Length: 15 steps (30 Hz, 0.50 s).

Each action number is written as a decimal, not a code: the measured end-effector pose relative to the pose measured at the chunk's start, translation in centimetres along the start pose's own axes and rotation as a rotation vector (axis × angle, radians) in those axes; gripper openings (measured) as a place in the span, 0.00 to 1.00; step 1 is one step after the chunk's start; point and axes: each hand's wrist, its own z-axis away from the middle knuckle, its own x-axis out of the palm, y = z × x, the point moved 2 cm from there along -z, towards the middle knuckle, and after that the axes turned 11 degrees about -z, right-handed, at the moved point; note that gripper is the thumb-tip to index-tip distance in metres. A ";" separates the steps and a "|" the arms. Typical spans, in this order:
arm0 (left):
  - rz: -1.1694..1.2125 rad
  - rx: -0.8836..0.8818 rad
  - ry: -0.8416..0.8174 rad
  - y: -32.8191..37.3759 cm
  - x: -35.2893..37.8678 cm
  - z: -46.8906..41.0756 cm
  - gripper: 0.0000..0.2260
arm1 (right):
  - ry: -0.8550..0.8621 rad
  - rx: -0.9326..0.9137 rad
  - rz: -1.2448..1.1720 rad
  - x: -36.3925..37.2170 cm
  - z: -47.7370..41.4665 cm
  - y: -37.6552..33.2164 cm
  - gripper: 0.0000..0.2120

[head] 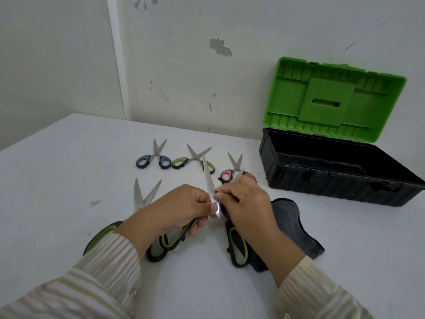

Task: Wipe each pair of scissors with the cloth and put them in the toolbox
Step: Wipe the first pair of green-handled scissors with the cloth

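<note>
Wiping step in hand: left grip (181, 203) curled round green-handled scissors (208, 178) at frame centre, right grip (243, 199) pinching cloth (289, 226) against blade. Next, probably: stroke tipward, then into open toolbox (322, 180), right.

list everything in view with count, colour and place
black plastic toolbox, green lid open: 1, black and green, far right
small blue-handled scissors: 1, blue and black, far centre
small green-handled scissors: 1, green and black, beside the blue pair
small pink-handled scissors: 1, pink and black, left of toolbox, partly hidden
large green-handled scissors lying flat: 1, green and black, near left
large green-handled scissors being held: 1, green and black, centre
dark grey cloth: 1, grey, near centre-right
white table: 1, white, under everything
left grip: 1, holds the centre scissors
right grip: 1, pinches cloth on blade
</note>
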 end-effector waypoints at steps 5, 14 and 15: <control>-0.064 0.019 -0.053 0.2 0.2 0.2 0.11 | 0.252 0.184 -0.069 -3.0 -1.5 2.2 0.04; 0.204 -0.004 0.077 -0.5 -1.3 0.0 0.10 | -0.368 0.278 -0.223 -3.0 -0.6 0.7 0.02; 0.223 0.001 0.080 -0.5 -1.2 0.0 0.10 | -0.413 0.281 -0.186 -2.6 -0.5 0.7 0.02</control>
